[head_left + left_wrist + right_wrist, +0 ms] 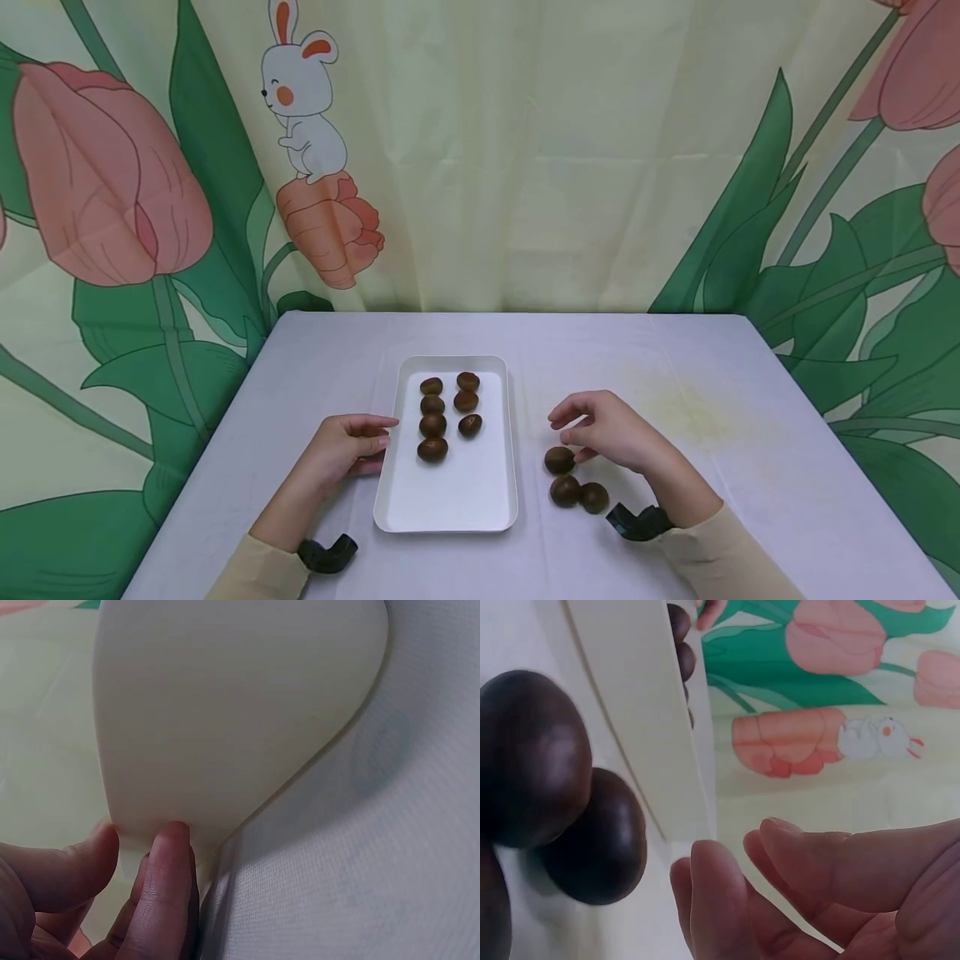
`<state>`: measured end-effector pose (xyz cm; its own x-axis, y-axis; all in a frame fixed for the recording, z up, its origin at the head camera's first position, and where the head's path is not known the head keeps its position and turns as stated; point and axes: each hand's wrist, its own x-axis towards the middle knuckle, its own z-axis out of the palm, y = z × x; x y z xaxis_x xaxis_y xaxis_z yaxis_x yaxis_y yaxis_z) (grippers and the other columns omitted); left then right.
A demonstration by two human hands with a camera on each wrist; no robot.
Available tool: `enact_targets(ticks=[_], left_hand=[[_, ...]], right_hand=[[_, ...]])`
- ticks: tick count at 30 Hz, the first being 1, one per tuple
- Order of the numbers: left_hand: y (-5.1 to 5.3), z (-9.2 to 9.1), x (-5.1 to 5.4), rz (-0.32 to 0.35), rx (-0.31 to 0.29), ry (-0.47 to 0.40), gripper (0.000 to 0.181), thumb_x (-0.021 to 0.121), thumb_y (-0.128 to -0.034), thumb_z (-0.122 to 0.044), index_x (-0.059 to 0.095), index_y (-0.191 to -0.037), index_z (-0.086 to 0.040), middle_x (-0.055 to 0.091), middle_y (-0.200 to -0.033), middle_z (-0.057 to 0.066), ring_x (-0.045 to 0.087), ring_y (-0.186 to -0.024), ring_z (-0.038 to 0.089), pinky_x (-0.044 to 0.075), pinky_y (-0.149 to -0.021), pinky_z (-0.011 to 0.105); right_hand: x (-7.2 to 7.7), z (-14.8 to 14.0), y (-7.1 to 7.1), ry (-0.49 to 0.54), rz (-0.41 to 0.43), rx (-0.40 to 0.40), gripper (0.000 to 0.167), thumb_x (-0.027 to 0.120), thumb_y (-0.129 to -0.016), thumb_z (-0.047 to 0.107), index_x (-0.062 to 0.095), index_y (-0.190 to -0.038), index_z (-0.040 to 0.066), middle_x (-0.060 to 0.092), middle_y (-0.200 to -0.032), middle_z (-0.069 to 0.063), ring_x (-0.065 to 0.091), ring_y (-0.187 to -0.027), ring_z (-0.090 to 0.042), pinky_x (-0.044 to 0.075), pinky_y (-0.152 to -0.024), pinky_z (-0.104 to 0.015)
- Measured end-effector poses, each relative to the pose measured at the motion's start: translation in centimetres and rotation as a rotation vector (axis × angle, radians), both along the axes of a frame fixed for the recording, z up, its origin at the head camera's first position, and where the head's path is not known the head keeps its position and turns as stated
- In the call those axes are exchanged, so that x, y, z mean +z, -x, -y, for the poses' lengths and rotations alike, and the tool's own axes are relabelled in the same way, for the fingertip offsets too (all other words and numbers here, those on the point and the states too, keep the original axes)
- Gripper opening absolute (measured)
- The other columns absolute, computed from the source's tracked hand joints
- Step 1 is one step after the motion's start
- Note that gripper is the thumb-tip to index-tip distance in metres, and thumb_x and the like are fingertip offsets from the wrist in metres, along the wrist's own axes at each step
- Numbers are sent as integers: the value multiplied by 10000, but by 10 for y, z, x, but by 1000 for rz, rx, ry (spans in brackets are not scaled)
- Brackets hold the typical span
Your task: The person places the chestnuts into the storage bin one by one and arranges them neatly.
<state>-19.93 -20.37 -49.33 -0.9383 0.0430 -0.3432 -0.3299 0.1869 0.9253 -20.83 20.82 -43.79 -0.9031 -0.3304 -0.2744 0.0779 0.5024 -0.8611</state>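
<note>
A white tray (450, 521) holds two columns of brown chestnuts, several on the left (432, 425) and three on the right (466, 401). My left hand (341, 450) is at its left edge; the left wrist view shows thumb and fingers (171, 862) holding the rim and outer wall (240, 712). Right of the tray, three loose chestnuts lie close together, one (559, 460) behind the other two (565, 491). Just above and behind them is my right hand (607, 429), its bent fingers (716, 900) and thumb apart with nothing between them.
A white cloth (637, 358) covers the table. Behind it hangs a pale curtain (525, 167) printed with tulips, leaves and a rabbit. Black wrist straps show at the left wrist (327, 554) and the right wrist (639, 523).
</note>
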Motion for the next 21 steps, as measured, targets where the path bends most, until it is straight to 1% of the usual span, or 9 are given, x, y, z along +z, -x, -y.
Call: enact_targets(ticks=[6,10,16,21], left_hand=[[-1,0,0,0,5,2,326,751,-963,21,762,-1288,3,752,-1126,152,778,-859,192,695,-731,361],[-1,0,-1,-1,4,-4,329,745,-963,31,757,-1292,11,748,-1127,156,778,-864,192,696,-734,364],[-1,-1,-1,-1,8,1,326,748,-963,28,762,-1288,4,745,-1127,166,778,-862,198,697,-737,375],[-1,-1,0,-1,6,-4,324,749,-964,26,763,-1287,2,751,-1126,160,780,-849,203,697,-737,371]], right_hand=[[-6,-8,2,-13,-8,-14,233,714,-957,-11,741,-1188,-11,743,-1209,-205,718,-971,-219,682,-738,-405],[-10,-11,3,-10,9,-21,238,722,-947,-27,733,-1185,-33,740,-1199,-222,719,-926,-219,683,-750,-404],[-21,-13,5,4,10,6,291,748,-913,-33,717,-1202,-51,735,-1165,-235,715,-875,-203,676,-744,-409],[-25,-9,5,-31,14,15,288,768,-898,-24,731,-1184,-28,749,-1112,-190,717,-845,-203,672,-741,-397]])
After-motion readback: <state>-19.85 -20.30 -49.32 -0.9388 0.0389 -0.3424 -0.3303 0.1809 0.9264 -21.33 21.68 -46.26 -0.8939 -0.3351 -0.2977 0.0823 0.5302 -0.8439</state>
